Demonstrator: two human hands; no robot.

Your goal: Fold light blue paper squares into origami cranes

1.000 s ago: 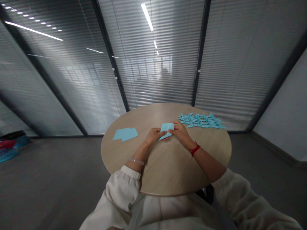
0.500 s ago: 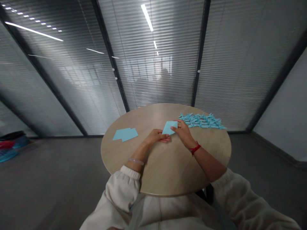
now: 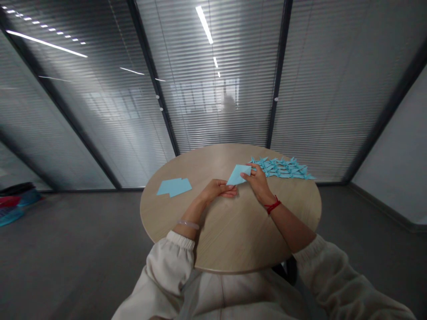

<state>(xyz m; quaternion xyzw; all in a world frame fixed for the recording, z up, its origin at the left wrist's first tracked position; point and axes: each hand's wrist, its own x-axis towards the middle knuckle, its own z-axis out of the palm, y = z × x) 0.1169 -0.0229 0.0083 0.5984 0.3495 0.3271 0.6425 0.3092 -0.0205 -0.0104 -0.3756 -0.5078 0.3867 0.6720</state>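
head view, looking down at a round wooden table (image 3: pixel 233 240). the right hand (image 3: pixel 258 184) pinches the far corner of a light blue paper sheet (image 3: pixel 238 174) between thumb and fingers, lifting that side off the wood. the left hand (image 3: pixel 216 190) rests curled on the table, fingertips pressing the sheet's near corner, likely to anchor it. a stack of flat blue sheets (image 3: pixel 174 186) lies well to the left. folded blue paper shapes (image 3: pixel 280 168) sit in a cluster just beyond the right hand.
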